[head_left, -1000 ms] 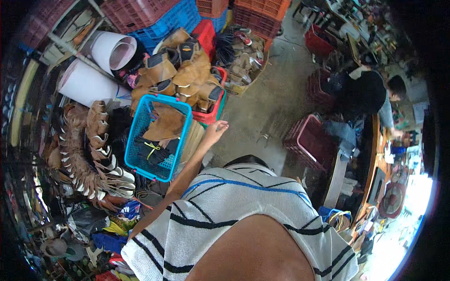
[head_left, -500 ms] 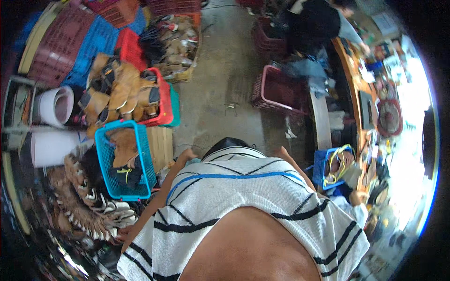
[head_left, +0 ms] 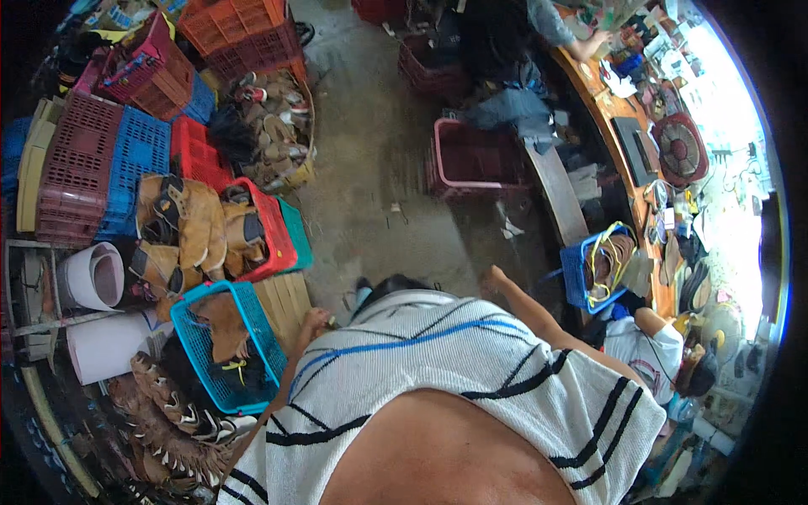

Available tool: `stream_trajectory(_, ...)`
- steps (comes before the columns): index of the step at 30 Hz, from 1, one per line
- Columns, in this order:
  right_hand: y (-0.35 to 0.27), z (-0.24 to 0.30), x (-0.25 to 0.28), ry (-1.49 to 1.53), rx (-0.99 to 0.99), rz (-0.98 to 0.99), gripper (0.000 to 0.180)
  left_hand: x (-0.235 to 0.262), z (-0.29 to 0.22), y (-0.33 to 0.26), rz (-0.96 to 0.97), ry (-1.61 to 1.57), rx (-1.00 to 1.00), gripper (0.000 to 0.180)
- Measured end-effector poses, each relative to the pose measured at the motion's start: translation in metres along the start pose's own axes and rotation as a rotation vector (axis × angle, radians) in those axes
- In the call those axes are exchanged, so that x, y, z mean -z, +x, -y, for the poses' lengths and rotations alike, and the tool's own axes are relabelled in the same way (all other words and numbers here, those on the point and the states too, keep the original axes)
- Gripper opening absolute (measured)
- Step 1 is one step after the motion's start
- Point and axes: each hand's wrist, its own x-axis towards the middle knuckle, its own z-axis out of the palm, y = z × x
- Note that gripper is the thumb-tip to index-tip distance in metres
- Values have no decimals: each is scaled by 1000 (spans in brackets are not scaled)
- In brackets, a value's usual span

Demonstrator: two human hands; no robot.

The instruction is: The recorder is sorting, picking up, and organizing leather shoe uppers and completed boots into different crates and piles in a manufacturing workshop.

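Our hands are hanging empty, the left hand (head_left: 313, 320) loosely curled near the teal basket (head_left: 225, 347), the right hand (head_left: 495, 278) open, nothing picked up yet.

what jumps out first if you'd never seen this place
The person's white striped shirt fills the lower middle, with the left hand and right hand empty at either side over the concrete floor. To the left, a turquoise basket and a red basket hold tan leather pieces, with red and blue crates stacked behind. At right, a curved wooden workbench is cluttered with tools.
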Motion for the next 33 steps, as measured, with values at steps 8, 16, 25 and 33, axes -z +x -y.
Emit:
stream_trajectory(8,51,34,12,495,-21,71,45,29,-44,53,167,36,-71,32)
stream_trajectory(16,56,68,106,1131,-34,-269,29,84,-130,111,-38,322,-167,35)
stream_trajectory(25,186,-18,191,1746,-91,-300,33,39,-214,156,-85,411,-6,32)
stream_trajectory(33,333,-117,222,1967,-361,-271,32,-78,-254,192,98,3,-57,30)
